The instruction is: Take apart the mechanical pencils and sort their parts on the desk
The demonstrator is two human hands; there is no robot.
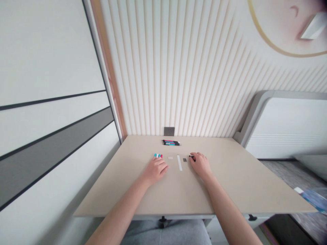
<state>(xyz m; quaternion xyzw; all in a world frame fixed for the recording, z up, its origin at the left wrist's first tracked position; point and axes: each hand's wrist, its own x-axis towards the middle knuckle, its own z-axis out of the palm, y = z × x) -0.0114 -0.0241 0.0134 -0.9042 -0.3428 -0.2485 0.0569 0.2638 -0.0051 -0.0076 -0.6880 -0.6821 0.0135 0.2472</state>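
My left hand (156, 169) rests on the desk, fingers loosely bent and pointing right, with nothing visible in them. Just beyond its knuckles is a short row of small blue, white and red pieces (158, 156). My right hand (201, 163) curls its thumb and forefinger around small black pieces (192, 157), partly hidden by the fingers. Between the hands lie a group of small whitish pieces (170, 158), a narrow white strip (179, 162) and a small dark grey group of pieces (184, 160). Several pens (171, 143) with black, blue and red parts lie farther back.
The beige desk (117, 183) stands against a ribbed wall (163, 68) with a dark socket (169, 131) just above its back edge. A white cabinet (51, 136) rises at the left. On the right stands a grey-white headboard (288, 126).
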